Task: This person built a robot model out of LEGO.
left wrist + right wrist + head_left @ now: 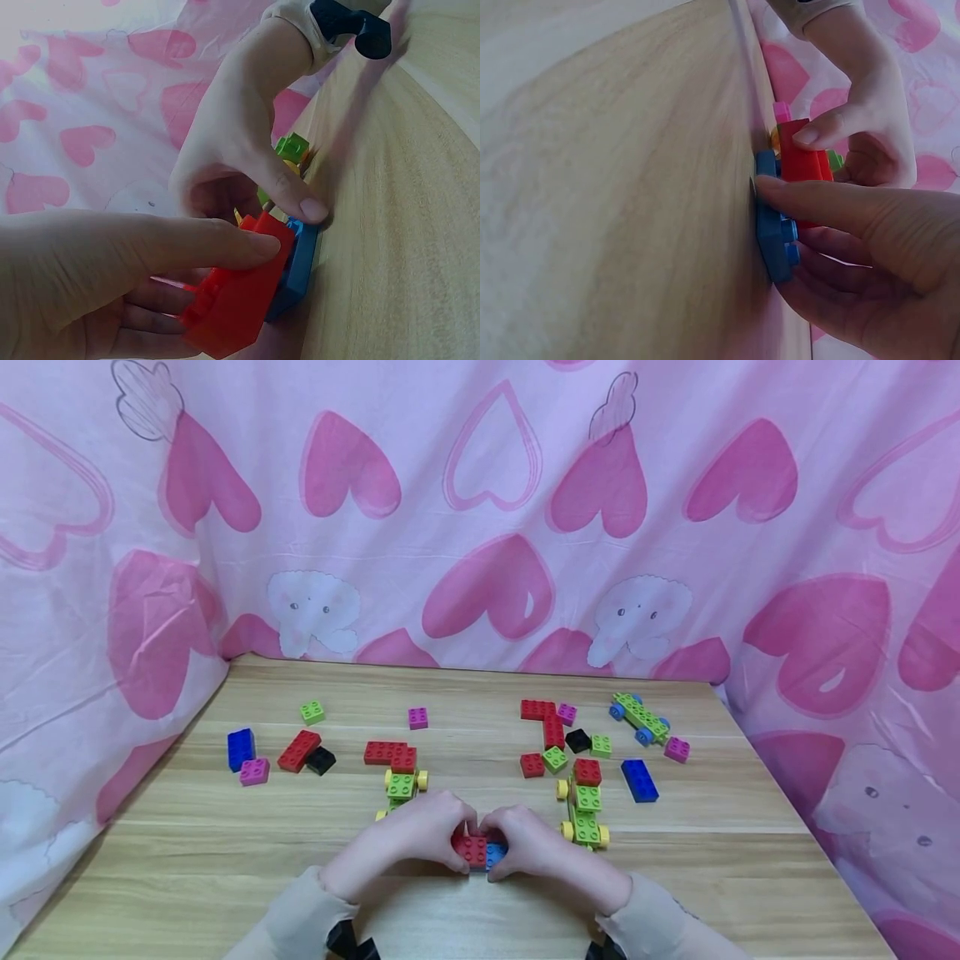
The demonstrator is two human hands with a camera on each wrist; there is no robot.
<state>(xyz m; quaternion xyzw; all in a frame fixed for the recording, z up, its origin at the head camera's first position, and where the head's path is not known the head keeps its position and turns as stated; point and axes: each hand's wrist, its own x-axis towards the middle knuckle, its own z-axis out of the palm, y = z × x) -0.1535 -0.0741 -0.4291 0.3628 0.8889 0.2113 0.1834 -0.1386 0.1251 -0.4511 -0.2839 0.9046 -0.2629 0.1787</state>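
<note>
Low over the near middle of the table, both hands meet around two toy building bricks. My left hand (431, 828) pinches a red brick (472, 850), with the thumb along its near side (244, 300). A lighter blue brick (495, 855) is gripped by my right hand (534, 843), thumb on its near face. In the right wrist view the blue brick (772, 232) lies low against the tabletop, studs showing beyond the thumb. The red brick (799, 154) sits over the blue one's other end; cannot tell whether they are pressed together.
Lime vehicles with yellow wheels stand beyond the left hand (401, 787) and right hand (587, 814). A blue-wheeled lime vehicle (641, 718) is farther back. Loose bricks include dark blue (639, 780), red (298, 750), black (321, 761) and pink (255, 771). A heart-patterned curtain (487, 585) borders the table.
</note>
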